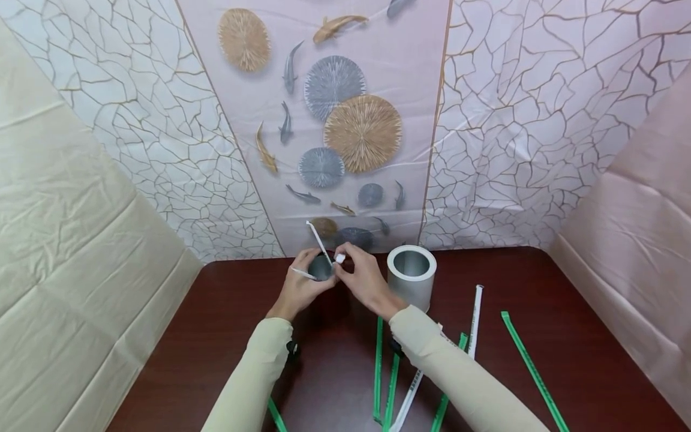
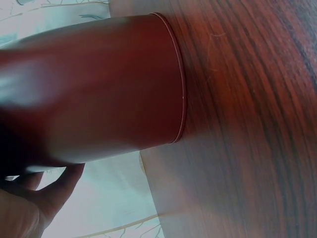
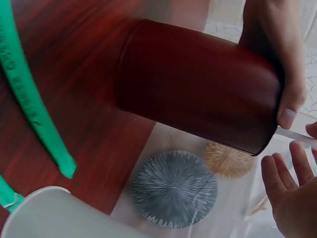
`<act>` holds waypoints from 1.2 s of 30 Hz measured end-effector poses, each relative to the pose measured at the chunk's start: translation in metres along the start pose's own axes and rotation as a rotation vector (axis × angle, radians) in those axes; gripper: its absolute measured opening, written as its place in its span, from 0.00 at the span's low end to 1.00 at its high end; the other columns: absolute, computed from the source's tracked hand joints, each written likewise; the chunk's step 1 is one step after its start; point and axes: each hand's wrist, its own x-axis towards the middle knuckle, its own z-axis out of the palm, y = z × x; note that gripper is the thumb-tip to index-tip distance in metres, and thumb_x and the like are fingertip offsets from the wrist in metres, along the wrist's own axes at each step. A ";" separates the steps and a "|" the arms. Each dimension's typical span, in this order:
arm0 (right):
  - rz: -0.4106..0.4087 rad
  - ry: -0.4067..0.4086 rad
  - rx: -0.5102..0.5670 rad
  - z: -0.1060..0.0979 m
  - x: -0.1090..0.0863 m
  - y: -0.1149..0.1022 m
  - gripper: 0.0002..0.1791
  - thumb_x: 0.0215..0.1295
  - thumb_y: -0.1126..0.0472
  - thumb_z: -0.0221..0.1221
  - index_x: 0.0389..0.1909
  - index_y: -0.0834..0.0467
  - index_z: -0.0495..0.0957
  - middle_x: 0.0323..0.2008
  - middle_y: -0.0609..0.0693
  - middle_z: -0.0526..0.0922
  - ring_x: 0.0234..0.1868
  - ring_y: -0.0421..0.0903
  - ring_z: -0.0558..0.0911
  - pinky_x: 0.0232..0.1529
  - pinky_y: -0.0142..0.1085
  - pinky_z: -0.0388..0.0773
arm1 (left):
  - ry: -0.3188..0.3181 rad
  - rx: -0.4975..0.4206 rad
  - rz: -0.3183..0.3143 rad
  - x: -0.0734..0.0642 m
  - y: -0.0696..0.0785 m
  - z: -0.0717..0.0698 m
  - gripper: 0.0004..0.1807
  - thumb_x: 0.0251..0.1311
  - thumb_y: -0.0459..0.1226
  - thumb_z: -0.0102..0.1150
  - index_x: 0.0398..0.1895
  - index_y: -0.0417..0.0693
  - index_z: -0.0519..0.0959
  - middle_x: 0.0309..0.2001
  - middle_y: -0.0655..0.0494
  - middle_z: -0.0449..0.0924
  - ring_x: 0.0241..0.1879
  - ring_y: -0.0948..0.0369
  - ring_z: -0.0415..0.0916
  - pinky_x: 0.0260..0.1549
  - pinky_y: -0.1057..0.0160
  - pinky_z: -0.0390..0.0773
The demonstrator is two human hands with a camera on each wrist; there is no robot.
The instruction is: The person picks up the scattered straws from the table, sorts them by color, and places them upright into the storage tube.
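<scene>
My left hand [image 1: 302, 287] grips a shiny, dark reddish can [image 2: 114, 89] around its upper part. The can is upright on the table, its grey inside [image 1: 321, 267] visible from above. One slim white-wrapped straw [image 1: 317, 239] stands out of it, leaning away to the left. A second white straw [image 1: 303, 273] juts over the left rim beside my fingers. At the right rim, my right hand [image 1: 363, 277] pinches another thin white straw [image 3: 297, 136] between thumb and fingers; its far part is hidden. The left hand's fingers [image 2: 62, 191] curve against the can's side.
A grey can [image 1: 412, 287] with a thick white rim stands right of my right hand. Green-wrapped straws [image 1: 531, 366] and white ones [image 1: 475, 321] lie scattered on the dark wood table [image 1: 178, 360], some under my right forearm. A patterned cloth [image 1: 486, 150] hangs behind the table.
</scene>
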 end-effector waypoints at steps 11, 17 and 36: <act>-0.118 0.004 -0.032 -0.042 -0.013 -0.015 0.15 0.70 0.65 0.69 0.53 0.65 0.80 0.50 0.57 0.82 0.54 0.55 0.83 0.53 0.49 0.84 | 0.012 0.018 0.016 0.003 0.002 0.004 0.40 0.55 0.46 0.79 0.69 0.38 0.77 0.64 0.47 0.76 0.57 0.48 0.78 0.53 0.46 0.80; -0.101 0.086 -0.063 -0.116 -0.025 -0.039 0.15 0.69 0.68 0.69 0.53 0.66 0.80 0.49 0.60 0.85 0.53 0.55 0.85 0.52 0.50 0.84 | -0.012 0.015 0.010 0.003 0.002 0.005 0.41 0.54 0.50 0.80 0.69 0.41 0.78 0.64 0.49 0.76 0.57 0.50 0.77 0.50 0.49 0.81; 0.798 -0.232 0.037 -0.245 -0.093 0.067 0.36 0.83 0.49 0.52 0.67 0.80 0.64 0.49 0.65 0.82 0.44 0.50 0.88 0.49 0.48 0.87 | -0.001 -0.008 -0.003 -0.002 0.003 0.000 0.41 0.53 0.46 0.81 0.68 0.38 0.78 0.64 0.49 0.75 0.57 0.49 0.76 0.51 0.48 0.80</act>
